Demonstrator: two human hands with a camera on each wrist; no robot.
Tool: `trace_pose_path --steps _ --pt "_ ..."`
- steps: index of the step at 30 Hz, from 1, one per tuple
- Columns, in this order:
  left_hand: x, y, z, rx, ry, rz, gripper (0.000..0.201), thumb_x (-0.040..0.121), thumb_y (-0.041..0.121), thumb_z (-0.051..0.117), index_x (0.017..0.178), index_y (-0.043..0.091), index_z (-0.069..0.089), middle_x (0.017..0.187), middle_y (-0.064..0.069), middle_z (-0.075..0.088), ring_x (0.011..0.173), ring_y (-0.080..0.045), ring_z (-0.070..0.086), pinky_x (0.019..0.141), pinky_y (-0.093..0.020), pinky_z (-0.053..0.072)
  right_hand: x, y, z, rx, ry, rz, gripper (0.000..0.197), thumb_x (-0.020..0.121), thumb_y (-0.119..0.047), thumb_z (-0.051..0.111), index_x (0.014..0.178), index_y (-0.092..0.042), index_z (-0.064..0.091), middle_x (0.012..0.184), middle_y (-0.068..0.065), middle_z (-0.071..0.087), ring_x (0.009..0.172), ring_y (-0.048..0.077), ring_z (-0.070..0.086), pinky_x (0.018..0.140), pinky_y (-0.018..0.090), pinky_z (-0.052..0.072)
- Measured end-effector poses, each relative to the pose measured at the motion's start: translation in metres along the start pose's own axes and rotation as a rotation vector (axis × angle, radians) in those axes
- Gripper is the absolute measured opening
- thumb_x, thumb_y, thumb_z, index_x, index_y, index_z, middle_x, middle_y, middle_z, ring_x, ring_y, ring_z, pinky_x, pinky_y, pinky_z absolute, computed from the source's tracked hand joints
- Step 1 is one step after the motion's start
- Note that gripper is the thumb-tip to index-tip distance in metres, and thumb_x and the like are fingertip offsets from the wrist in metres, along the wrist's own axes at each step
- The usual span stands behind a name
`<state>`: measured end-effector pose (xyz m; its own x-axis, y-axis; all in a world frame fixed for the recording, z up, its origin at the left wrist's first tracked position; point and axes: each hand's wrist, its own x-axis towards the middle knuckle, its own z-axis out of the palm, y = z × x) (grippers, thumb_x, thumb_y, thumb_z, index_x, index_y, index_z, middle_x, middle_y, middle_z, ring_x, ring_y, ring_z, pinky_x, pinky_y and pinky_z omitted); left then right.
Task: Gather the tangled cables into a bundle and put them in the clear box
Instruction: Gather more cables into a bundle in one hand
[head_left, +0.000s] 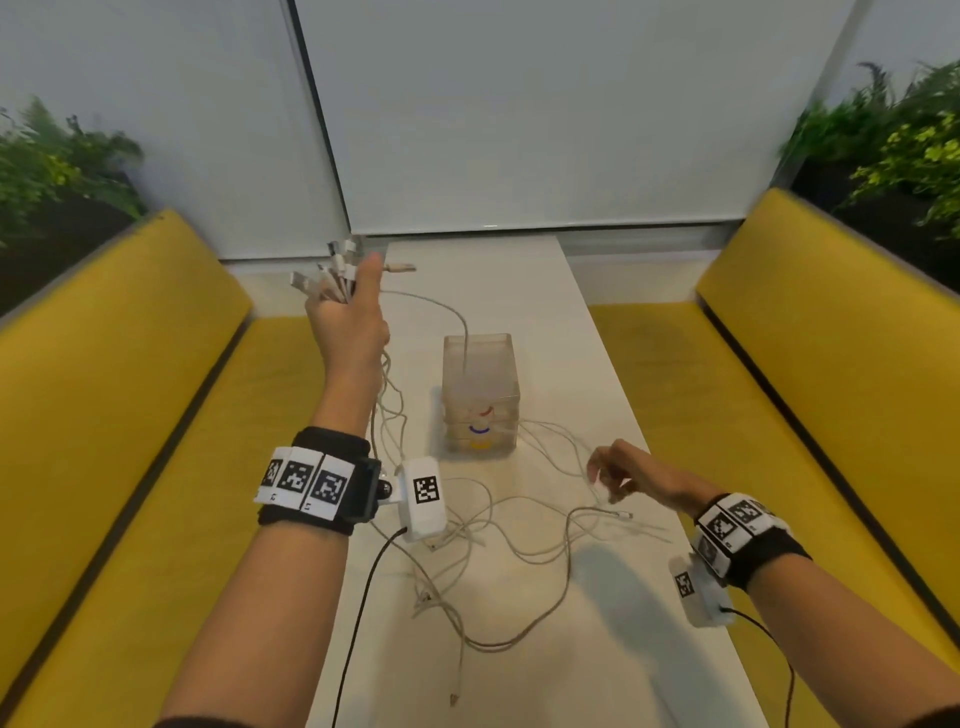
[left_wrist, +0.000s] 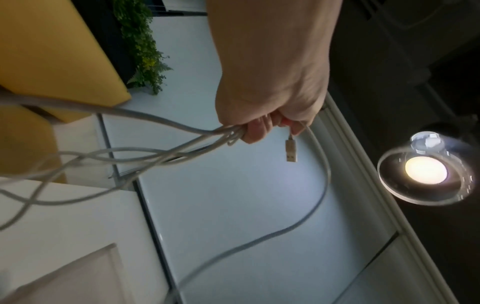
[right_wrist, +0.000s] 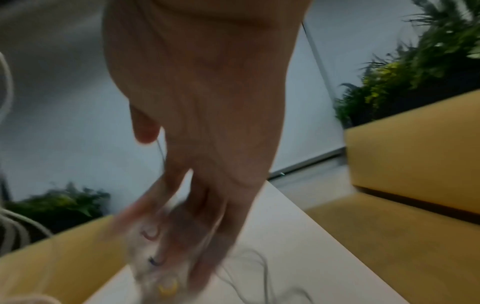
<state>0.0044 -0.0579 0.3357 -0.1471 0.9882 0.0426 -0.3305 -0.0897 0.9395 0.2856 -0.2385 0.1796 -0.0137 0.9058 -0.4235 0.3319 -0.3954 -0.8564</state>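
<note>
My left hand (head_left: 348, 322) is raised left of the clear box (head_left: 480, 395) and grips a bunch of white cables (head_left: 387, 405) near their ends; several plugs (head_left: 332, 270) stick up above the fist. In the left wrist view the fingers (left_wrist: 255, 130) curl round the cables (left_wrist: 182, 148) and a USB plug (left_wrist: 291, 151) dangles. One cable arcs from this hand into the box. The rest lie tangled on the white table (head_left: 597, 649). My right hand (head_left: 623, 475) hovers low, right of the box, over loose cable loops (head_left: 519, 545). Its fingers (right_wrist: 197, 205) are blurred, thumb apart, with no pinch visible.
Yellow benches (head_left: 130, 415) (head_left: 805, 389) flank the narrow table. Plants (head_left: 62, 171) (head_left: 893, 135) stand behind them, and a blind-covered window closes the far end. The box shows red, blue and yellow marks. A lit ceiling lamp (left_wrist: 426, 172) appears in the left wrist view.
</note>
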Motion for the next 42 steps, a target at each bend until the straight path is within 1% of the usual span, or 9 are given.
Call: trace_pose_path --steps 2,5,10,18,26,31,35,39,42 --pt "-0.006 -0.006 0.002 0.021 -0.071 -0.034 0.038 0.087 0.032 0.076 0.099 0.015 0.044 0.064 0.003 0.044 0.042 -0.005 0.033 0.038 -0.021 0.028 0.003 -0.010 0.001 -0.081 -0.266 0.158 0.068 0.095 -0.043 0.021 0.107 0.002 0.071 0.095 0.015 0.066 0.090 0.025 0.058 0.092 0.034 0.047" --pt "-0.009 -0.008 0.005 0.039 -0.186 -0.026 0.041 0.088 0.033 0.075 0.100 0.006 0.047 0.054 0.005 0.044 0.036 -0.005 0.031 0.037 -0.021 0.026 0.012 -0.016 -0.004 -0.331 -0.379 0.314 0.038 0.089 -0.030 0.048 0.113 -0.016 0.075 0.120 0.004 0.070 0.113 0.017 0.063 0.101 0.031 0.050" --pt "-0.008 -0.014 0.002 -0.001 -0.433 -0.134 0.041 0.098 0.026 0.060 0.065 0.020 0.038 0.050 0.005 0.026 0.038 -0.008 0.020 0.037 -0.020 0.015 0.040 0.010 -0.015 -0.618 0.076 0.157 0.034 0.091 -0.003 0.046 0.090 -0.021 0.075 0.100 0.004 0.072 0.086 0.016 0.066 0.071 0.022 0.053" --pt "-0.008 -0.051 -0.008 0.163 -0.694 -0.313 0.039 0.100 0.012 0.029 0.062 0.016 0.027 0.048 0.002 0.021 0.036 -0.009 0.016 0.035 -0.014 0.014 0.101 0.091 0.015 -0.856 0.227 0.100 0.030 0.095 -0.007 0.051 0.117 -0.015 0.071 0.122 0.007 0.068 0.114 0.022 0.061 0.096 0.027 0.045" --pt "-0.010 -0.059 -0.007 0.289 -0.641 -0.344 0.033 0.095 0.004 0.030 0.063 0.014 0.030 0.050 0.003 0.023 0.040 -0.010 0.016 0.037 -0.017 0.013 0.115 0.108 0.023 -1.100 0.145 0.160 0.029 0.099 -0.029 0.048 0.109 -0.015 0.072 0.112 0.003 0.070 0.111 0.024 0.058 0.094 0.026 0.040" --pt "-0.006 -0.066 -0.006 0.277 -0.630 -0.336 0.033 0.099 0.006 0.031 0.068 0.014 0.030 0.051 0.002 0.028 0.041 -0.011 0.018 0.035 -0.019 0.018 0.114 0.101 0.014 -0.969 0.244 0.101 0.018 0.096 -0.025 0.049 0.108 -0.021 0.061 0.104 0.010 0.064 0.100 0.030 0.054 0.078 0.033 0.038" --pt "-0.008 -0.070 -0.007 0.306 -0.630 -0.338 0.038 0.100 0.009 0.034 0.062 0.014 0.031 0.054 -0.001 0.025 0.043 -0.013 0.017 0.038 -0.023 0.013 0.107 0.084 0.010 -1.040 0.237 0.004 0.019 0.098 -0.023 0.045 0.115 -0.025 0.056 0.104 0.003 0.062 0.104 0.025 0.052 0.085 0.037 0.037" --pt "-0.009 -0.070 -0.011 0.311 -0.632 -0.336 0.040 0.100 0.009 0.034 0.060 0.015 0.031 0.055 -0.002 0.024 0.043 -0.013 0.017 0.039 -0.024 0.011 0.098 0.072 0.006 -0.822 0.041 0.028 0.022 0.101 -0.019 0.043 0.100 -0.027 0.064 0.100 0.006 0.058 0.100 0.029 0.059 0.084 0.032 0.043" --pt "-0.010 -0.069 -0.012 0.306 -0.636 -0.335 0.039 0.100 0.009 0.034 0.061 0.014 0.032 0.056 -0.002 0.024 0.043 -0.013 0.017 0.037 -0.022 0.014 0.089 0.058 0.004 -0.647 -0.034 0.093 0.018 0.102 -0.018 0.039 0.099 -0.015 0.057 0.104 0.005 0.057 0.099 0.024 0.054 0.085 0.032 0.040"
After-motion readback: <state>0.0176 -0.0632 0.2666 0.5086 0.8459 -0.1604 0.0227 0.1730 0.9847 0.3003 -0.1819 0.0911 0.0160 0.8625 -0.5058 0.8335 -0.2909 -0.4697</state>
